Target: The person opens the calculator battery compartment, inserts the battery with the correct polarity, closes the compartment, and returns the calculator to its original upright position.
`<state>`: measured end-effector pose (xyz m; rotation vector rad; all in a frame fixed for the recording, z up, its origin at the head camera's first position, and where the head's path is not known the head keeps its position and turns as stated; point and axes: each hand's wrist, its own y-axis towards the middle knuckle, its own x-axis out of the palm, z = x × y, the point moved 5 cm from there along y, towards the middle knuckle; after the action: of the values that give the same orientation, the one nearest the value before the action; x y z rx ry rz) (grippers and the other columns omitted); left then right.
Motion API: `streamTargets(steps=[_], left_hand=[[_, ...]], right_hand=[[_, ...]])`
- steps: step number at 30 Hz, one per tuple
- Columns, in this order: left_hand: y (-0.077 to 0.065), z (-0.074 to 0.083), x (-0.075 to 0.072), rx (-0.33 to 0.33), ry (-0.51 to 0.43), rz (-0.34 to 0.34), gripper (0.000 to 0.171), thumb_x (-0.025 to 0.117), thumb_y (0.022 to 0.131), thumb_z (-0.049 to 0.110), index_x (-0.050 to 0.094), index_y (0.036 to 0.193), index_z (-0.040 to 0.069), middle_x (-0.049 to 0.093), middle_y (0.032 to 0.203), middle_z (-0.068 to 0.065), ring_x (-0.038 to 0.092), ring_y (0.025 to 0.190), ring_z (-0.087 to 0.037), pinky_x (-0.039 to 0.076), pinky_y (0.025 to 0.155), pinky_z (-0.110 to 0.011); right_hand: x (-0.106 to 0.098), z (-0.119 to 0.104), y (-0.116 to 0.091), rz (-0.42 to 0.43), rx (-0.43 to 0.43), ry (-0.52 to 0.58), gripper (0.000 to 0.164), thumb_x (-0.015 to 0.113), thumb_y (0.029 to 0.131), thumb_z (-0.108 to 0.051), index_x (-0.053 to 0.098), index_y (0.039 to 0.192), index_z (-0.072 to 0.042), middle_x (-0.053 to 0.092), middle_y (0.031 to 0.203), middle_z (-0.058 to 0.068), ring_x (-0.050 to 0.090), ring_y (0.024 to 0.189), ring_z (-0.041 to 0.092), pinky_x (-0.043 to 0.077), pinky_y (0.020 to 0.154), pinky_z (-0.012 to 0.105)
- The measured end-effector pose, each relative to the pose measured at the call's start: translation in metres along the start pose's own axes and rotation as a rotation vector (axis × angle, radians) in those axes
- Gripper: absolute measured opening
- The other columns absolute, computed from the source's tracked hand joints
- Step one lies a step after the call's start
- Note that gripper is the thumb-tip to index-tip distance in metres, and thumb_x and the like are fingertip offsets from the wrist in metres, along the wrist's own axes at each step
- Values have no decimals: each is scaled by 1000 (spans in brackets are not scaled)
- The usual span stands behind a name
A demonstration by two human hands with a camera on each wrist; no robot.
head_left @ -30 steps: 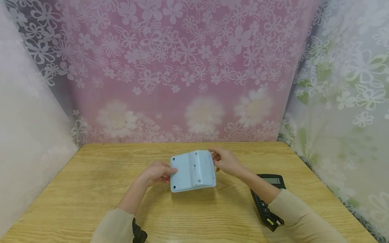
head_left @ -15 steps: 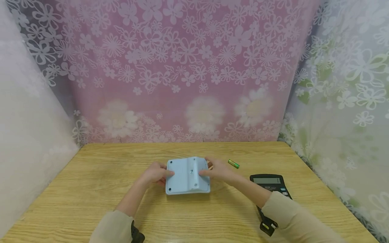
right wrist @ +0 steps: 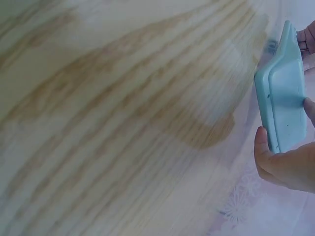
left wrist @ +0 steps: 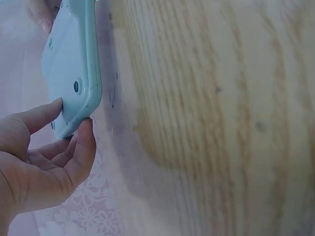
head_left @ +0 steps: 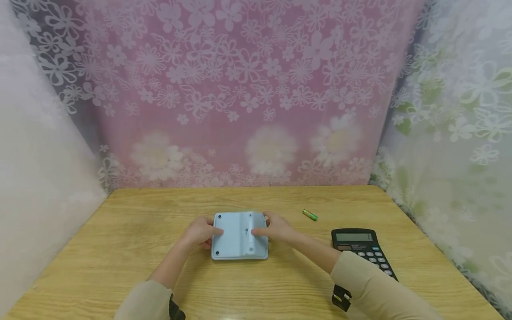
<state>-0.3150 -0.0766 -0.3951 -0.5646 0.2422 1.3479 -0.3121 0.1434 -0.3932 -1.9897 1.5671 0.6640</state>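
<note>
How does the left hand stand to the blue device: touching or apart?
Touching. The left wrist view shows the left hand pinching the blue device, thumb on its underside, a fingertip against its edge.

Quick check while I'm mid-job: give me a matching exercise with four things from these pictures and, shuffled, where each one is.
Things
1. Pale blue device
2. Green battery
3. Black calculator
4. Pink flowered cloth

Places
A. On the table, partly hidden by the right sleeve in the head view
B. Upright behind the table
C. Gripped between left hand and right hand
D. On the table, farther from the person than the calculator

Pairs: 1-C, 2-D, 3-A, 4-B
</note>
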Motion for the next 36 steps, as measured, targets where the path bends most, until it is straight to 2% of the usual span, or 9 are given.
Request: streamTargets(steps=[5, 11, 18, 23, 27, 31, 32, 36], left_hand=[[2, 2, 1, 28, 62, 4, 37, 67, 82, 11, 58, 112, -10, 55, 75, -9, 53, 60, -19, 52, 58, -33], [3, 4, 2, 67, 132, 38, 26, 68, 81, 10, 62, 99, -8, 54, 68, -8, 52, 55, -16, 52, 56, -31], [5, 2, 3, 53, 150, 46, 28, 68, 81, 9, 62, 101, -10, 54, 69, -9, 53, 57, -18, 52, 55, -31], [6, -2, 4, 23, 151, 51, 29, 69, 80, 8, 63, 101, -11, 55, 69, -9, 53, 56, -17, 51, 54, -29], [6, -3, 5, 16, 139, 53, 34, 69, 80, 9, 61, 106, -12, 56, 72, -10, 52, 57, -17, 51, 54, -29], [5, -2, 6, 18, 146, 67, 27, 69, 79, 8, 63, 97, -11, 55, 71, -10, 52, 56, -16, 51, 54, -28], [5, -2, 6, 20, 153, 73, 24, 69, 79, 8, 64, 94, -10, 55, 70, -10, 51, 55, -16, 51, 53, -28], [2, 0, 5, 23, 177, 94, 17, 69, 77, 7, 64, 84, -7, 52, 66, -7, 54, 55, -17, 51, 53, -28]], right_hand=[[-2, -1, 1, 9, -4, -29, 79, 74, 79, -32, 36, 136, 6, 59, 97, 13, 57, 83, 20, 48, 69, 34], [-5, -3, 5, 5, -18, -86, 79, 74, 78, -33, 38, 135, 7, 59, 98, 13, 57, 82, 20, 48, 68, 33], [-2, -2, 9, -19, -41, -87, 72, 75, 78, -32, 44, 129, 9, 60, 92, 12, 57, 74, 18, 48, 62, 30], [0, -1, 13, -42, -54, -151, 72, 74, 78, -35, 46, 126, 11, 59, 104, 17, 57, 89, 24, 48, 71, 36], [0, 0, 15, -61, -32, -173, 77, 73, 79, -36, 42, 130, 12, 55, 117, 22, 54, 104, 31, 47, 82, 41], [0, -1, 15, -74, -15, -180, 78, 73, 79, -37, 41, 131, 12, 53, 121, 24, 52, 109, 34, 46, 86, 42], [0, -1, 15, -76, -13, -180, 76, 73, 79, -36, 43, 129, 12, 54, 119, 24, 53, 108, 33, 46, 85, 41], [2, -1, 18, -93, -2, -186, 54, 73, 78, -37, 56, 105, 6, 59, 98, 14, 55, 86, 23, 47, 71, 34]])
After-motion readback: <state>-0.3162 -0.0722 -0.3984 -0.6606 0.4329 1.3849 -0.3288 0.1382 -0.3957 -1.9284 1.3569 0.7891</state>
